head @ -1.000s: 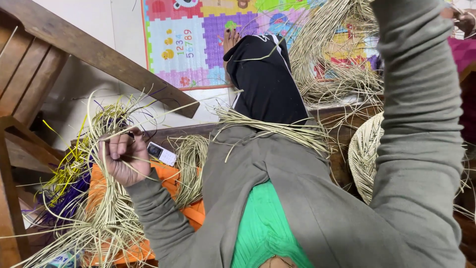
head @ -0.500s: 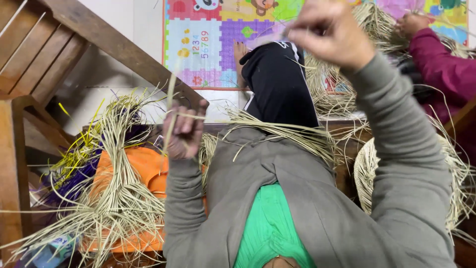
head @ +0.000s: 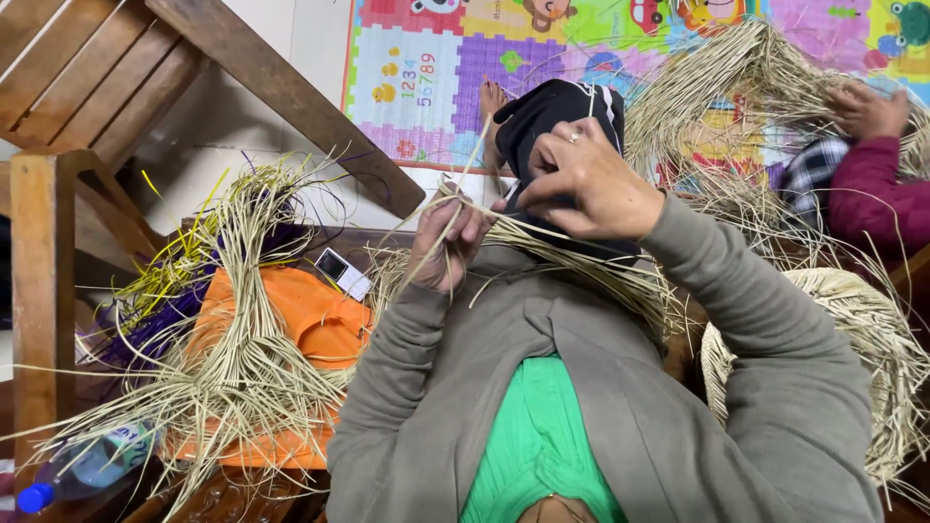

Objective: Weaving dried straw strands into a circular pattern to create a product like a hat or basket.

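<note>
Above the grey-sleeved lap, the left hand [head: 448, 237] closes around a bundle of straw strands [head: 542, 247], while the right hand [head: 586, 184] seems to pinch 1 strand just beside it. Loose straw [head: 228, 358] covers an orange cloth [head: 310, 324] nearby.

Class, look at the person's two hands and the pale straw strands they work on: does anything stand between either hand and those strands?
Nothing visible does. The left hand is closed around the straw strands, and the right hand pinches them from above, both touching directly.
</note>
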